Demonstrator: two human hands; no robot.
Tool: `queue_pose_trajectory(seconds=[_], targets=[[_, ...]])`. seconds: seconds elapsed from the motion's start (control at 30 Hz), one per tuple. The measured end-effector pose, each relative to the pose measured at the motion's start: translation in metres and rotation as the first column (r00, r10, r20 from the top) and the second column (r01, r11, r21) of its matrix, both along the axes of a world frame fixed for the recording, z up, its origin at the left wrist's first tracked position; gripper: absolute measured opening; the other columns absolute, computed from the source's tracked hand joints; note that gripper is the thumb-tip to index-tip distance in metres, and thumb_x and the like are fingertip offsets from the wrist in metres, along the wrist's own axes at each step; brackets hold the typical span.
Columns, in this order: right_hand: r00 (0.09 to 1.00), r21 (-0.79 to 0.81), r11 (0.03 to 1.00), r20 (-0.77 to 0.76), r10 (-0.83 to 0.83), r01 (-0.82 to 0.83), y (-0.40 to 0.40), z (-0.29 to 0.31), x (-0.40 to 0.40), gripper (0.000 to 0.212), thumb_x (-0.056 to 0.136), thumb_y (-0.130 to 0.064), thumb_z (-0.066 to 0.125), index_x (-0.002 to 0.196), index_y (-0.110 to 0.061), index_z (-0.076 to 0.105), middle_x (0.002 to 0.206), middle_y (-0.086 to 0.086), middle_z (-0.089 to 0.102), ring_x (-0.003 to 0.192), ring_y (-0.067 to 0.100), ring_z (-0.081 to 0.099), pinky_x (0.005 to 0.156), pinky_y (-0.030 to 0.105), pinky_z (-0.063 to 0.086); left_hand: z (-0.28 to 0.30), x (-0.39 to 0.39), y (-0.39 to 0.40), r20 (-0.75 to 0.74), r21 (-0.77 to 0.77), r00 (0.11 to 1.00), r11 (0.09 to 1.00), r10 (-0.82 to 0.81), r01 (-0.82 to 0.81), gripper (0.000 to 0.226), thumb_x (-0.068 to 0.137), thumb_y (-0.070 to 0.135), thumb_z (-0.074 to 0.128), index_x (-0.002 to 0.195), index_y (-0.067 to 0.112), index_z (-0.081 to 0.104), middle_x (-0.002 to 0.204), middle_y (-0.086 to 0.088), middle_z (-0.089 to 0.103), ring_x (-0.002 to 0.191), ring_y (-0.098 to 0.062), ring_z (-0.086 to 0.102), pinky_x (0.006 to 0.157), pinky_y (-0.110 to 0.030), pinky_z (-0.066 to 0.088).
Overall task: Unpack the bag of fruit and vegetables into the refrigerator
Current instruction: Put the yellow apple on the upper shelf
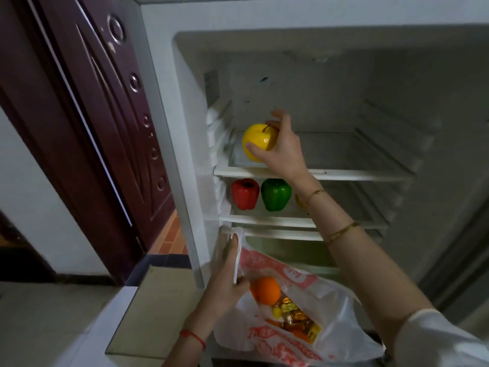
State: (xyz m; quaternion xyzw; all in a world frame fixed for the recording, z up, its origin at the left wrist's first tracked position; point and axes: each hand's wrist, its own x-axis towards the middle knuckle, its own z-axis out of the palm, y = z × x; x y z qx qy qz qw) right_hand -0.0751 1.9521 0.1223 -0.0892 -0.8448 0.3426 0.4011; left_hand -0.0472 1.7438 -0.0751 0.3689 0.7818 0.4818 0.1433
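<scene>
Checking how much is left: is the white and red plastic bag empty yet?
Not empty. The white and red plastic bag gapes open, showing a round orange fruit and gold-wrapped items inside.

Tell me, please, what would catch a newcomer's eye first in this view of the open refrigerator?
Brightest is the yellow apple in the right hand, at the left of the upper shelf. Below it, a red pepper and a green pepper stand side by side. Lower down, the left hand holds open the plastic bag, showing an orange.
</scene>
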Motion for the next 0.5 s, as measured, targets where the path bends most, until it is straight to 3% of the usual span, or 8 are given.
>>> queue_pose_trajectory(seconds=[0.1, 0.27, 0.4, 0.5], targets=[[0.998, -0.023, 1.000, 0.065, 0.017, -0.015, 0.004, -0.005, -0.028, 0.087, 0.072, -0.037, 0.081, 0.140, -0.014, 0.033, 0.127, 0.010, 0.059, 0.117, 0.030, 0.055, 0.099, 0.042, 0.046, 0.001, -0.002, 0.000, -0.014, 0.004, 1.000, 1.000, 0.012, -0.012, 0.107, 0.091, 0.013, 0.065, 0.142, 0.061, -0.015, 0.144, 0.043, -0.027, 0.145, -0.005, 0.011, 0.103, -0.035, 0.050], [0.994, -0.032, 0.999, 0.103, 0.042, -0.039, 0.006, -0.014, -0.048, 0.089, 0.074, -0.039, 0.080, 0.143, -0.013, 0.031, 0.130, 0.011, 0.056, 0.121, 0.032, 0.051, 0.100, 0.041, 0.044, 0.006, -0.004, 0.000, 0.014, 0.006, 1.000, 1.000, 0.017, -0.017, 0.105, 0.090, 0.024, 0.069, 0.148, 0.055, -0.013, 0.142, 0.047, -0.025, 0.140, 0.002, 0.004, 0.111, -0.042, 0.042], [0.994, -0.055, 0.998, 0.102, 0.044, -0.038, 0.005, -0.016, -0.045, 0.097, 0.071, -0.042, 0.083, 0.146, -0.012, 0.029, 0.137, 0.012, 0.051, 0.126, 0.029, 0.048, 0.104, 0.041, 0.042, 0.007, -0.005, 0.000, -0.012, 0.019, 1.000, 1.000, -0.006, 0.006, 0.103, 0.090, 0.025, 0.068, 0.151, 0.046, -0.012, 0.149, 0.036, -0.022, 0.136, 0.007, 0.005, 0.111, -0.033, 0.042], [0.997, -0.040, 0.999, 0.079, 0.023, -0.020, 0.005, -0.016, -0.032, 0.099, 0.069, -0.047, 0.083, 0.145, -0.011, 0.031, 0.141, 0.009, 0.046, 0.131, 0.025, 0.044, 0.108, 0.038, 0.040, 0.005, -0.005, -0.002, -0.012, -0.001, 1.000, 1.000, -0.014, 0.014, 0.103, 0.092, 0.013, 0.065, 0.148, 0.050, -0.013, 0.151, 0.035, -0.013, 0.124, 0.030, 0.020, 0.097, -0.013, 0.046]])
